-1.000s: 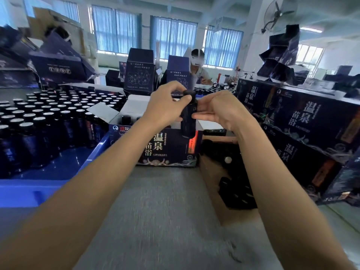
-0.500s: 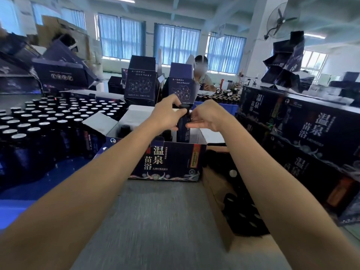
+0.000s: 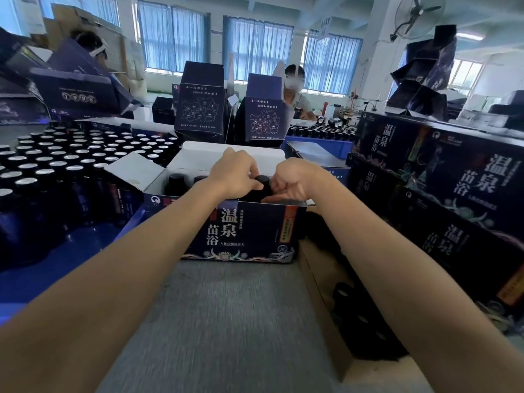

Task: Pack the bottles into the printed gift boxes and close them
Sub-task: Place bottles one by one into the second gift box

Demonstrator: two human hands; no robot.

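Both hands meet over the open top of a printed gift box that stands on the grey table at the middle of the scene. The left hand curls its fingers over the cap of a dark bottle, and the right hand pinches the same bottle from the right with curled fingers. The bottle stands upright with its lower part inside the box, at the box's right end. Two more capped bottles stand inside towards the left. The white flaps are folded open. On the left a blue tray holds rows of bottles, and closed boxes are stacked at the right.
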